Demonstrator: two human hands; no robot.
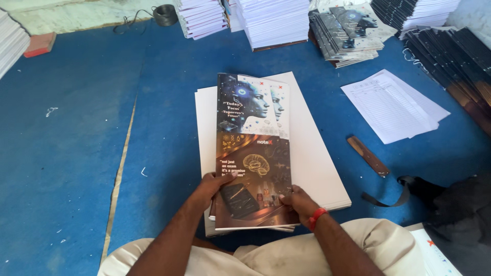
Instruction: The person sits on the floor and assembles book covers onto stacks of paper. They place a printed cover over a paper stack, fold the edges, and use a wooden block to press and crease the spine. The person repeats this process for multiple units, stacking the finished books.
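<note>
Both forearms are bare, no sleeves showing. A red band [316, 218] circles the right wrist, lower centre-right of frame. Beige trousers [368, 245] cover the legs along the bottom edge.

The printed covers [253, 153] held at their near end look like glossy coated paper, lying on smooth matt white board sheets [312, 153] over a rough blue cloth-like floor mat [76, 153], with a brown wooden strip [368, 156] and thin matt paper sheets [394, 105] to the right.
</note>
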